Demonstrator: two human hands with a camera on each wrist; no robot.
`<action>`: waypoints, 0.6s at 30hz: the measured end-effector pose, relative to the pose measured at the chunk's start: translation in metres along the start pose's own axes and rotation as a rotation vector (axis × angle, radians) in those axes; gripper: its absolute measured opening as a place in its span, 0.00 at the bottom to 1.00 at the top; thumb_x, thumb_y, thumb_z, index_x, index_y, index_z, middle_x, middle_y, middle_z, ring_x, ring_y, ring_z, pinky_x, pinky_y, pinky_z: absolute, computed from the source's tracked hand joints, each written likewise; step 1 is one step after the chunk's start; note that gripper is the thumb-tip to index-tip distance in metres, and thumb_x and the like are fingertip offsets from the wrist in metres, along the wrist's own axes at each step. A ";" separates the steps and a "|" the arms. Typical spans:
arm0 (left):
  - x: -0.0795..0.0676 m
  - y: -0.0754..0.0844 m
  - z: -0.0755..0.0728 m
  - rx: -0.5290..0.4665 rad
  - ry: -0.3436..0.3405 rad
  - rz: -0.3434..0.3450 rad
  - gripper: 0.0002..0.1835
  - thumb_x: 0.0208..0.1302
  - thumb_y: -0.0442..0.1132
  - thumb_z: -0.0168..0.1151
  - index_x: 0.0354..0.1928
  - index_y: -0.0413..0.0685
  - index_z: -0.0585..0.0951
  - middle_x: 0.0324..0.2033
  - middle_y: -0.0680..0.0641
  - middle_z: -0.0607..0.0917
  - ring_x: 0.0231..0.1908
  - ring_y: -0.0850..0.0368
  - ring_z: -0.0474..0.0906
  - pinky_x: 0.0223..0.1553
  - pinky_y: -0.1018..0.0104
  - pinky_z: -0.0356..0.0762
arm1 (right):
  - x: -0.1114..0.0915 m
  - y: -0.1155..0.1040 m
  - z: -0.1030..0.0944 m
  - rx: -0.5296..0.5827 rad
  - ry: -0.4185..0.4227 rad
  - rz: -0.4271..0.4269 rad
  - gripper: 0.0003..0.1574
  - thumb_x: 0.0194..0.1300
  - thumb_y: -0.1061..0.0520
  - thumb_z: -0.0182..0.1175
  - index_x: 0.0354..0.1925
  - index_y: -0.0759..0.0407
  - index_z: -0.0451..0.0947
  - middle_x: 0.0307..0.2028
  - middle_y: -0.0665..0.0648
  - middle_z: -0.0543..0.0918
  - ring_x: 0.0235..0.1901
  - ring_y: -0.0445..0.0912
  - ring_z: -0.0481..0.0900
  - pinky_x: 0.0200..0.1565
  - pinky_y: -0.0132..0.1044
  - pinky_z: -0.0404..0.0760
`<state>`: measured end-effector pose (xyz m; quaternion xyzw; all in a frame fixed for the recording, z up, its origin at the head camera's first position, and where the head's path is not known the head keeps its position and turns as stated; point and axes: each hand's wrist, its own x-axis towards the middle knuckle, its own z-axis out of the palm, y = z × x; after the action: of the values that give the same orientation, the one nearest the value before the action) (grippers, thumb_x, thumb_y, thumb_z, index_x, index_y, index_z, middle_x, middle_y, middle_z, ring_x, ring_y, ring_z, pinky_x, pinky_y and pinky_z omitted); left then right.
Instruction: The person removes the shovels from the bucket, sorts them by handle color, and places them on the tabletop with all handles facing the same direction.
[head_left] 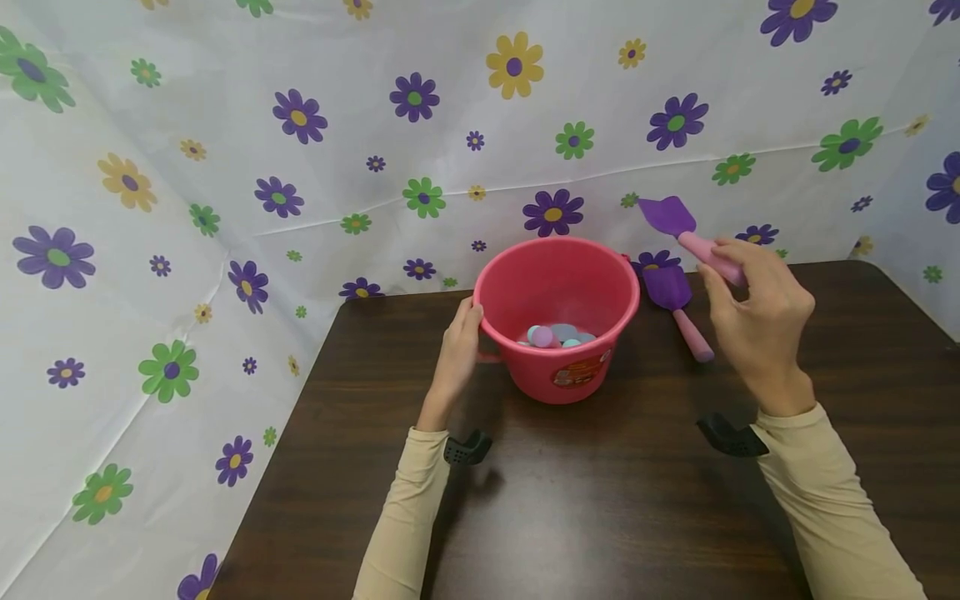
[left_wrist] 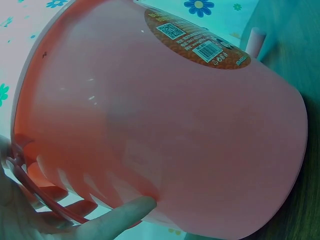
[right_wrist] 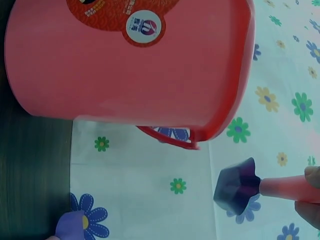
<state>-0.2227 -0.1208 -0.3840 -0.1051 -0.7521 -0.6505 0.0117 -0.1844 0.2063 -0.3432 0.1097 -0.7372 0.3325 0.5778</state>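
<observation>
A pink bucket [head_left: 558, 379] stands upright on the table, with small round pieces [head_left: 543, 336] in pink, mint and grey inside. My left hand [head_left: 456, 350] rests against its left side, fingertips right at the rim. In the left wrist view the thumb [left_wrist: 122, 217] lies straight on the bucket's wall, and the bucket's handle [left_wrist: 45, 197] crosses over the fingers. To the right, my right hand [head_left: 761, 312] pinches the pink handle of a toy shovel [head_left: 667, 215] in the air. Its purple blade points left, toward the bucket, in the head view.
A second toy shovel [head_left: 692, 335], also purple and pink, lies on the dark wooden table [head_left: 585, 508] right of the bucket, its blade near the back edge. A flower-printed white cloth [head_left: 450, 83] hangs behind the table and along its left side.
</observation>
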 end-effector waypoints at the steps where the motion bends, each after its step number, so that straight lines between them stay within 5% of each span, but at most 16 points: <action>1: 0.000 0.000 0.000 0.000 -0.004 0.001 0.26 0.82 0.50 0.41 0.70 0.42 0.69 0.60 0.32 0.78 0.56 0.34 0.78 0.37 0.37 0.87 | 0.000 0.001 -0.001 -0.005 0.000 0.003 0.13 0.56 0.74 0.73 0.41 0.77 0.84 0.41 0.73 0.87 0.41 0.72 0.84 0.62 0.37 0.79; 18: 0.000 0.001 0.000 0.005 -0.009 0.007 0.26 0.82 0.50 0.41 0.71 0.41 0.69 0.61 0.32 0.77 0.57 0.34 0.78 0.39 0.32 0.85 | 0.004 0.016 -0.008 -0.069 0.019 0.049 0.11 0.59 0.72 0.72 0.41 0.77 0.84 0.41 0.74 0.87 0.41 0.73 0.84 0.60 0.33 0.78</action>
<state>-0.2229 -0.1206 -0.3831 -0.1109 -0.7533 -0.6481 0.0108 -0.1886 0.2246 -0.3441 0.0682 -0.7452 0.3219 0.5800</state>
